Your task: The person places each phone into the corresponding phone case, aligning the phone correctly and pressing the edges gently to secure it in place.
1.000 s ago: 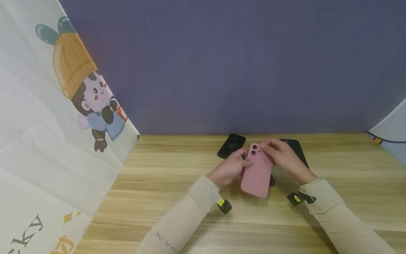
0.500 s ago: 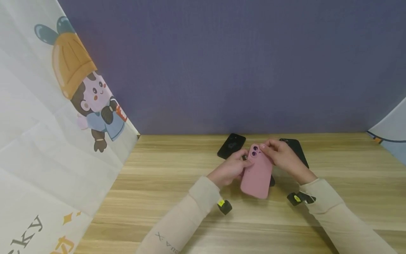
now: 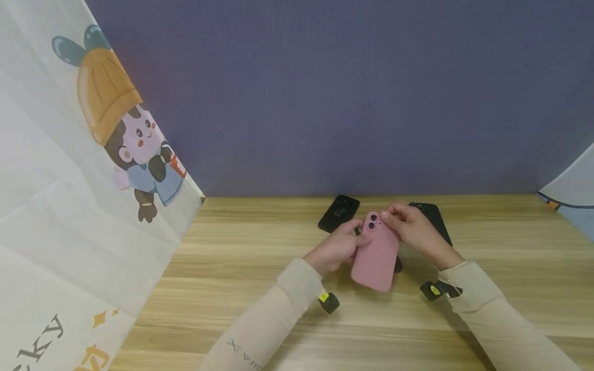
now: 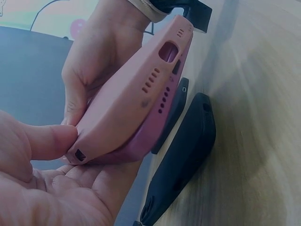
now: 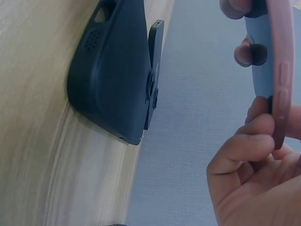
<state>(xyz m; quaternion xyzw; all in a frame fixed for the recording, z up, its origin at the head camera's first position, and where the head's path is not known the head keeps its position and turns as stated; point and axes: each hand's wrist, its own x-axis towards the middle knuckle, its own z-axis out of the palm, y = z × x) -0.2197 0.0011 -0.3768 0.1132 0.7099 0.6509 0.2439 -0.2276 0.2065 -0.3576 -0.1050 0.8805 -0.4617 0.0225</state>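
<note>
Both hands hold a pink phone case (image 3: 377,260) above the table, camera end up and back towards the head view. The left hand (image 3: 335,246) pinches its left edge, thumb on the back. At the upper right corner, the right hand (image 3: 415,229) grips it with thumb and fingers. In the left wrist view the light pink case (image 4: 124,101) lies against a darker pink phone (image 4: 149,136), with a gap between their bottom ends. The right wrist view shows the case's side buttons (image 5: 283,75) and the right fingers (image 5: 244,150) curled at the corner.
A black phone (image 3: 339,213) lies behind the left hand. Another dark phone or case (image 3: 435,221) lies behind the right hand. A third dark item (image 3: 398,265) shows partly beneath the pink case. A grey-blue panel (image 3: 325,103) stands behind the wooden table (image 3: 241,247).
The pink case has tilted or slid slightly, its lower end a little nearer the table's front. Both hands keep their grip and have barely moved.
</note>
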